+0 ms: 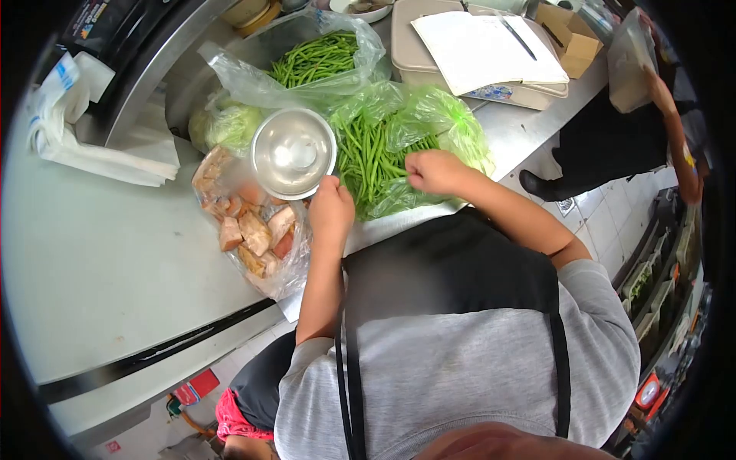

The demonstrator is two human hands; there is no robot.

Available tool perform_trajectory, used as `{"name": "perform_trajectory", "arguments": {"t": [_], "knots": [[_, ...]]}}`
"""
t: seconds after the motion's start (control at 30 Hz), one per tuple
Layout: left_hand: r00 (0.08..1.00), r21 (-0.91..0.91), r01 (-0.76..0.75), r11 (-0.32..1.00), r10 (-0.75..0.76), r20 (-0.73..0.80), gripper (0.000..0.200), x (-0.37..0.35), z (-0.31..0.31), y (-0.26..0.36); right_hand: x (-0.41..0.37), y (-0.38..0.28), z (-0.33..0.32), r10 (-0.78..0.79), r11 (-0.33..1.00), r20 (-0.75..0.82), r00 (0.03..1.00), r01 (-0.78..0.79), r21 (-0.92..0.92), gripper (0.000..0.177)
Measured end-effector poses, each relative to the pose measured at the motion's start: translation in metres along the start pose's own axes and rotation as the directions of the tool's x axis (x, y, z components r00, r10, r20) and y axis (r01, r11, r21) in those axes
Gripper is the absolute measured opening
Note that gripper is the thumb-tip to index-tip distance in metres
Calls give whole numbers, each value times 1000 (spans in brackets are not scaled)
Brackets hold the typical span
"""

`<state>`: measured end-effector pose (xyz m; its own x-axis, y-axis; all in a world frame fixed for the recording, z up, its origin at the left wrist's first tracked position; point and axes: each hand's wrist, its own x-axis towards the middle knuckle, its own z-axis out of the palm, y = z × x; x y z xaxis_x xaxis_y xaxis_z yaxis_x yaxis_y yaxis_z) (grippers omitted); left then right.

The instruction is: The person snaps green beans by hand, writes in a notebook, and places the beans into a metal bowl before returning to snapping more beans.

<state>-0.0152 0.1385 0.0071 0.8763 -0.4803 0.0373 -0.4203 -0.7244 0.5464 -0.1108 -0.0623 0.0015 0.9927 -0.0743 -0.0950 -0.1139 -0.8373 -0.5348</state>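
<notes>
A shiny metal bowl is gripped at its lower right rim by my left hand, its fingers closed. Below and left of the bowl, chunks of cooked-looking meat lie in a clear plastic bag. My right hand is closed at the right side of a heap of green beans in an open green plastic bag. Whatever its fingers hold, if anything, is hidden.
Behind is another clear bag of green beans. A cabbage-like vegetable sits left of the bowl. An open notebook with a pen lies on a lidded tub. Another person stands at right, holding a container.
</notes>
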Motion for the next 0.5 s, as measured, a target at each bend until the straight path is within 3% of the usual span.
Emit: {"name": "perform_trajectory", "arguments": {"t": [0.03, 0.13, 0.17, 0.27, 0.33, 0.4, 0.47, 0.5], "knots": [[1000, -76, 6, 997, -6, 11, 14, 4, -7, 8, 2, 3, -6, 20, 1000, -47, 999, -19, 8, 15], [983, -272, -165, 948, 136, -123, 15, 22, -9, 27, 4, 9, -23, 87, 994, -147, 985, -77, 74, 16], [993, -474, -115, 873, 110, -38, 20, 34, -1, 27, 5, 14, -27, 119, 990, -150, 982, -107, 88, 16], [972, -532, -225, 816, 229, -59, 29, 43, 8, 51, 5, 18, -36, 226, 973, -156, 962, -215, 82, 18], [942, -153, -322, 934, 301, -147, 44, 47, 2, 44, 2, 23, -40, 273, 962, -176, 946, -270, 37, 19], [889, 214, -330, 919, 379, -258, 50, 43, -2, 30, -1, 29, -37, 260, 965, -187, 947, -259, 33, 21], [961, 273, -233, 934, 264, -84, 57, 42, 0, 0, -7, 35, -31, 241, 970, -221, 945, -235, 54, 26], [994, 342, -106, 934, 97, 44, 59, 36, -4, 1, -7, 35, -30, 202, 979, -213, 956, -197, 44, 27]]}}
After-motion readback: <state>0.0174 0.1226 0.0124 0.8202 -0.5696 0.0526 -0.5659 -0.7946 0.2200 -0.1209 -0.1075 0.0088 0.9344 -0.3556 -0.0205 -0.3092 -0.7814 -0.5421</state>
